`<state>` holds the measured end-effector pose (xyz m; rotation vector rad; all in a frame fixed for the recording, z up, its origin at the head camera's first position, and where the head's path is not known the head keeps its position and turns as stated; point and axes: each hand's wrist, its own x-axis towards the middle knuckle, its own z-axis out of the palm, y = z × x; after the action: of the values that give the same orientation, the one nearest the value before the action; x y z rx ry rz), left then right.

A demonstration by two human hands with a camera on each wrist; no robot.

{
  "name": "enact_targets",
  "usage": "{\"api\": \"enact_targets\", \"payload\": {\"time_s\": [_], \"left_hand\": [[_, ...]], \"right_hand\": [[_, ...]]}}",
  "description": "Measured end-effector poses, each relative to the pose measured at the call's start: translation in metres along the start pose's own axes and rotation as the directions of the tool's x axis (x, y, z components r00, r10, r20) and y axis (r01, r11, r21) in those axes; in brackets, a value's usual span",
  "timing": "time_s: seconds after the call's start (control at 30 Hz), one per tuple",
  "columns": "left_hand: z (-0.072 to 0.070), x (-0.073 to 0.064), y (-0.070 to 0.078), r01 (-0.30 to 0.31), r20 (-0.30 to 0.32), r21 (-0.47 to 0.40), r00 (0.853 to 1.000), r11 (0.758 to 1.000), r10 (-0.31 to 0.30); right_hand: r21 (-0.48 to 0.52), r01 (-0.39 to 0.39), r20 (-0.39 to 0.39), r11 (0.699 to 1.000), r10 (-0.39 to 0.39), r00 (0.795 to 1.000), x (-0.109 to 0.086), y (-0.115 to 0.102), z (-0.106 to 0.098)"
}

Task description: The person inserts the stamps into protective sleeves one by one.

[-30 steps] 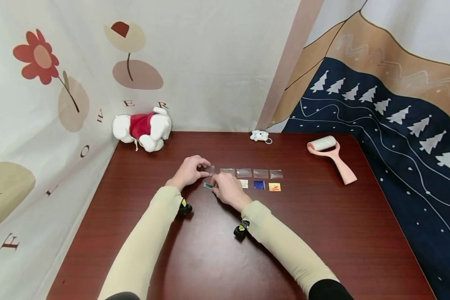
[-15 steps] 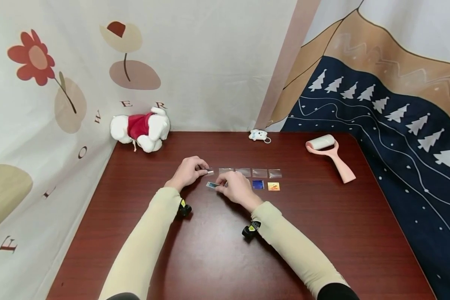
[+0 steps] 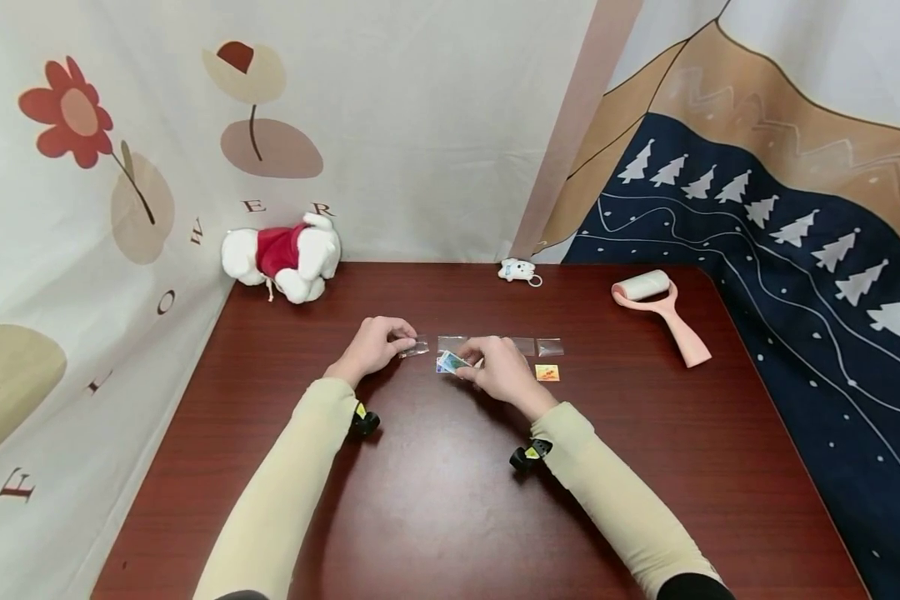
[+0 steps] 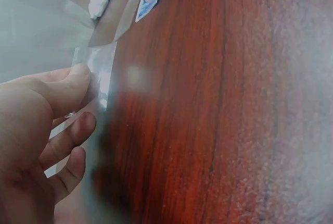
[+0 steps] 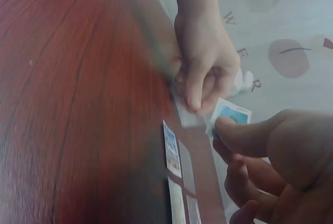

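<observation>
My left hand (image 3: 373, 347) pinches a small clear plastic bag (image 4: 100, 70) between thumb and finger, at the left end of a row of such bags. In the head view my right hand (image 3: 498, 369) is over the middle of that row. It pinches a stamp (image 5: 237, 114) with a blue-green picture and a white border, held up off the table in the right wrist view. Beneath it a blue-and-white stamp (image 5: 171, 150) lies on the table, and a pale stamp (image 5: 177, 201) lies beside that one. The right hand partly hides the row of stamps in the head view.
At the row's right end are a clear bag (image 3: 550, 347) and an orange-yellow stamp (image 3: 547, 372). A pink-handled roller (image 3: 667, 315) lies at the right. Along the back edge are a white plush toy in red (image 3: 281, 252) and a small white figure (image 3: 517, 271).
My right hand has moved right with the stamp, uncovering the blue-and-white stamp and covering the dark blue one. The left hand stays nearly in place, its bag shifted slightly toward me.
</observation>
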<state>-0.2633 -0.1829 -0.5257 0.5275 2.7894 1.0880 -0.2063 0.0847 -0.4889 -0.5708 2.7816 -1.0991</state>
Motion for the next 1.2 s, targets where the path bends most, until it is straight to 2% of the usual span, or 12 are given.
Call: {"api": "enact_targets", "payload": {"time_s": [0.07,0.13,0.3,0.4,0.53,0.63,0.8,1.0,1.2], "left_hand": [[-0.001,-0.002,0.002,0.004,-0.001,-0.004,1.000,1.000,-0.004],[-0.001,-0.006,0.006,-0.003,-0.002,-0.003,1.000,1.000,0.003],[0.001,-0.012,0.016,-0.050,-0.002,0.004,0.999,0.999,0.050],[0.005,-0.014,0.020,-0.079,-0.010,0.007,0.997,0.997,0.079],[0.010,-0.016,0.025,-0.083,-0.007,-0.036,0.997,0.996,0.083],[0.013,-0.017,0.030,-0.080,0.004,-0.072,0.997,0.994,0.081],[0.019,-0.018,0.038,-0.101,0.012,-0.096,0.995,0.990,0.102],[0.024,-0.020,0.043,-0.097,0.010,-0.149,0.995,0.984,0.099],[0.027,-0.019,0.049,-0.115,0.007,-0.157,0.993,0.981,0.118]], "right_hand": [[0.018,-0.013,-0.013,1.000,0.013,1.000,-0.002,0.003,-0.004],[0.005,0.008,-0.042,1.000,-0.008,0.999,-0.004,0.006,-0.006],[-0.050,0.098,-0.106,0.994,-0.103,0.989,-0.007,0.015,-0.012],[-0.064,0.148,-0.112,0.987,-0.155,0.982,-0.009,0.019,-0.014],[-0.071,0.189,-0.099,0.979,-0.195,0.976,-0.010,0.024,-0.019],[-0.041,0.165,-0.079,0.985,-0.168,0.983,-0.011,0.025,-0.024],[0.066,0.083,-0.050,0.994,-0.080,0.996,-0.014,0.026,-0.030],[0.054,0.139,-0.064,0.989,-0.136,0.989,-0.015,0.029,-0.031],[0.018,0.160,-0.023,0.987,-0.160,0.987,-0.016,0.032,-0.031]]}}
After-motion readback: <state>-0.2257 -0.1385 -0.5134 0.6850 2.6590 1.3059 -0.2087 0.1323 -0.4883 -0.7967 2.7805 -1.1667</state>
